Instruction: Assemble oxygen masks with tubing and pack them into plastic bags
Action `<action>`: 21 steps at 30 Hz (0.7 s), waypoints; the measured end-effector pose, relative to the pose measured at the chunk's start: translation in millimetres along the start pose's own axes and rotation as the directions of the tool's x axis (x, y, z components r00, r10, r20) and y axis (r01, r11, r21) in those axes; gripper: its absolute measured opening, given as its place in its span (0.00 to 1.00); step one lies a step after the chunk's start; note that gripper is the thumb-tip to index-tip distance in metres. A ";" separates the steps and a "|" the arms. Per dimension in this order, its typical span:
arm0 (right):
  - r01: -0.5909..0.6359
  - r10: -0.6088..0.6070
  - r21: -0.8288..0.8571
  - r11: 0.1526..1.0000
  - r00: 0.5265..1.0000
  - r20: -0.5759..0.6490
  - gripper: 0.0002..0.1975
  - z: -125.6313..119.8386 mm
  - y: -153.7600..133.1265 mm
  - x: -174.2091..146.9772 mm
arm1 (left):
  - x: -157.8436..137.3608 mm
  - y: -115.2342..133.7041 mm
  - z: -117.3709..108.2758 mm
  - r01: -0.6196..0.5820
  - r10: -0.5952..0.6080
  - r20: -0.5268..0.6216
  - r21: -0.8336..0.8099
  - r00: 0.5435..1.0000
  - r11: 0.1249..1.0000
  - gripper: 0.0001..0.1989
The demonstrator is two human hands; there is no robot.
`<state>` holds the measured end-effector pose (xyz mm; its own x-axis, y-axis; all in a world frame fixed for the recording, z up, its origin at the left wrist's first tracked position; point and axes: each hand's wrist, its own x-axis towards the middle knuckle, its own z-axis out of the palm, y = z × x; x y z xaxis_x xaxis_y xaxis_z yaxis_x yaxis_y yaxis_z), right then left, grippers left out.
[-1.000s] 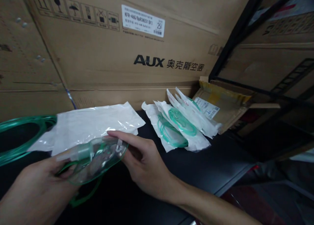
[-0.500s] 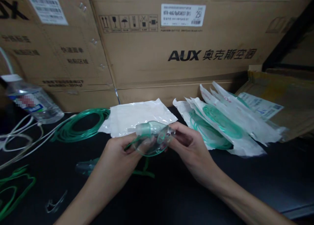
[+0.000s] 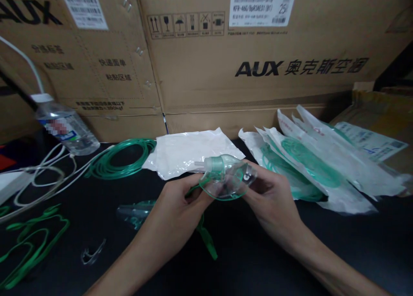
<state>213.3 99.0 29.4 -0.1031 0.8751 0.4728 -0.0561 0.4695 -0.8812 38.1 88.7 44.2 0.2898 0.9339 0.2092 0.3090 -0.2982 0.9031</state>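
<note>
A clear green-tinted oxygen mask (image 3: 226, 180) is held between my two hands above the black table, its connector end pointing left. My left hand (image 3: 185, 201) is closed on the mask's left side, with part of a green strap (image 3: 206, 240) hanging below. On the other side, my right hand (image 3: 269, 188) pinches the mask near a small metal nose clip (image 3: 248, 175). Some fingertips of both hands are hidden behind the mask. Just beyond lies a white package (image 3: 196, 149).
A green tubing coil (image 3: 122, 158) lies left of the package, beside a plastic bottle (image 3: 69, 128) and white cables. Packaged green tubing (image 3: 309, 162) rests at right. Green straps (image 3: 35, 240), a clear piece (image 3: 93, 254) and another clear part (image 3: 135, 212) lie left. Large cartons (image 3: 258, 94) stand behind.
The camera view has shifted, so the scene sits further right. Both hands still hold the mask, and the green strap below now hangs more steeply.
</note>
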 end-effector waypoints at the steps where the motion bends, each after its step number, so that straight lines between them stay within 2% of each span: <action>1: 0.010 -0.011 -0.011 1.000 1.000 -0.024 0.07 1.1 0.9 -0.5 | 0.2 0.1 1.0 0.022 -0.021 0.019 -0.038 1.000 0.999 0.12; 3: 0.029 -0.033 -0.054 0.998 0.997 -0.075 0.07 2.5 2.7 -1.4 | -1.3 -0.7 2.6 0.067 -0.064 0.062 -0.049 0.996 0.997 0.13; 7: 0.046 -0.075 -0.138 0.989 0.975 -0.209 0.06 2.8 3.9 -0.7 | -8.4 -1.0 3.1 0.120 -0.126 0.147 0.045 0.981 0.992 0.18; 10: 0.009 -0.067 -0.189 0.982 0.950 -0.305 0.05 1.6 4.5 2.7 | -11.0 1.6 1.8 0.132 -0.146 0.188 0.087 0.971 0.987 0.18; 13: -0.043 -0.036 -0.215 0.976 0.936 -0.351 0.06 -1.9 8.0 7.0 | -10.5 2.3 0.8 0.150 -0.175 0.232 0.122 0.957 0.981 0.18; 18: -0.129 0.028 -0.184 0.974 0.882 -0.471 0.11 -14.9 10.3 10.6 | -14.2 4.8 3.8 0.092 -0.140 0.272 0.184 0.952 0.979 0.17; 21: -0.170 0.045 -0.210 0.963 0.868 -0.495 0.12 -20.3 6.2 8.4 | -16.7 9.6 5.1 0.039 -0.076 0.272 0.138 0.959 0.990 0.14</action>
<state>232.3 111.6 27.9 0.3994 0.8387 0.3701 0.1722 0.3279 -0.9289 40.9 69.2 47.5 0.5007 0.8651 0.0304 0.4425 -0.2860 0.8499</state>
